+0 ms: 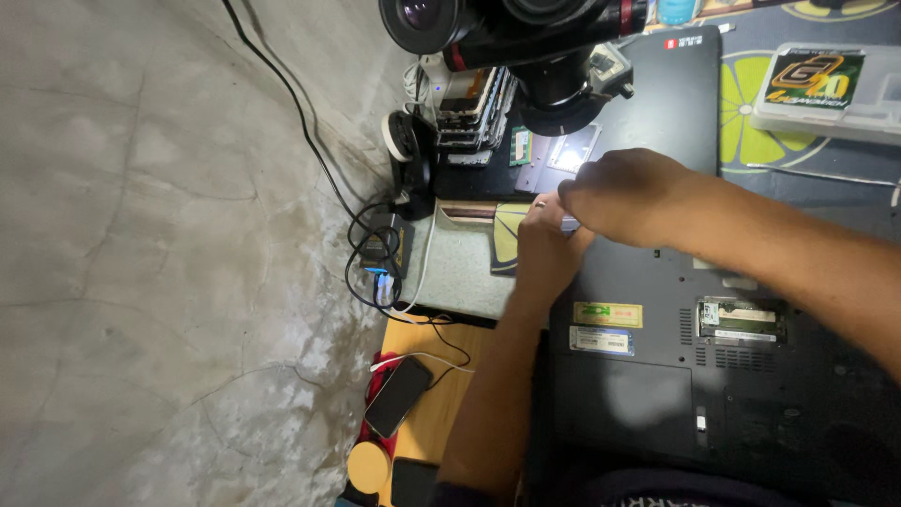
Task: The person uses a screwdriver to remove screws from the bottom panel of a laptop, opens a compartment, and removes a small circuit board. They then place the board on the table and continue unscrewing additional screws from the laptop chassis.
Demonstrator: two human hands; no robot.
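Note:
A black laptop (pixel 657 376) lies upside down in front of me, its bottom panel up, with a small open bay showing a memory module (pixel 741 321). My left hand (pixel 542 246) and my right hand (pixel 624 192) meet at the laptop's far left edge. Both are curled around a small grey part (pixel 570 222) pinched between them; most of it is hidden by the fingers. A ring shows on my left hand.
A microscope head (pixel 526 28) hangs over the far end, with stacked phone parts (pixel 474 113) beside it. A black cable (pixel 310 141) crosses the concrete floor. A phone (pixel 398 396) rests on the orange board. A plastic case (pixel 826 89) sits far right.

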